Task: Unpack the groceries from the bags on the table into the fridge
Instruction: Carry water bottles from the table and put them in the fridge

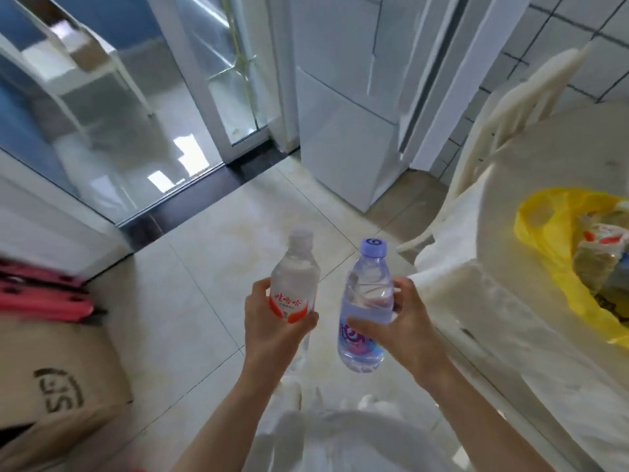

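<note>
My left hand [269, 321] grips a clear water bottle with a red label [295, 281], held upright over the tiled floor. My right hand [405, 321] grips a second water bottle [364, 301] with a purple cap and a blue-purple label. Both bottles are side by side in front of me. The white fridge [340, 124] stands ahead across the floor, its doors closed. On the round white table [544, 185] at the right lies a yellow plastic bag [551, 253], open, with packaged groceries inside.
A white chair [503, 131] stands between the table and the fridge. A cardboard box [58, 376] and a pink object [41, 294] sit at the left on the floor. A glass sliding door [143, 131] lies ahead on the left.
</note>
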The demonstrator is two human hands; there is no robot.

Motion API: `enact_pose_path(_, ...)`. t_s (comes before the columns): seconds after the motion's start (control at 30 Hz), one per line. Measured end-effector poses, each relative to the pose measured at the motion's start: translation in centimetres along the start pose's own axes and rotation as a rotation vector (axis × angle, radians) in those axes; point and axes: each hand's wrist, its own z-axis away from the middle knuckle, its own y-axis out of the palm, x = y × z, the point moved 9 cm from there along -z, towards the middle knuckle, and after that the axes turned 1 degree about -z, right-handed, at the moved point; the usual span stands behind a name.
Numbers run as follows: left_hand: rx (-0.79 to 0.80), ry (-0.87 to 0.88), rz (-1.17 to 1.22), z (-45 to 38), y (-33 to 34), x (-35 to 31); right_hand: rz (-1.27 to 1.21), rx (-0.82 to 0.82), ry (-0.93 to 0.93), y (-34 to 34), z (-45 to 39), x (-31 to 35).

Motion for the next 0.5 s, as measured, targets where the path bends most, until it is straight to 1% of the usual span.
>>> enact_pose_path(0.13,-0.05,0.013,-0.03,-4.6,-6.4,0.5,0.068,0.075,-0.002,7.4,-3.2,2.4)
enact_pose_path(0.3,-0.105,-0.022,-0.016,-9.7,-12.7,0.8,0.071,0.081,-0.024,14.4,-6.0,6.7)
enact_pose_path(0.4,-0.131,-0.034,-0.003,-13.0,-15.1,0.6,0.041,0.08,-0.007,17.2,-7.8,9.0)
enact_pose_path(0.5,-0.134,-0.042,0.009,-16.5,-16.1,-0.2,0.038,0.073,-0.014,19.0,-10.2,11.3)
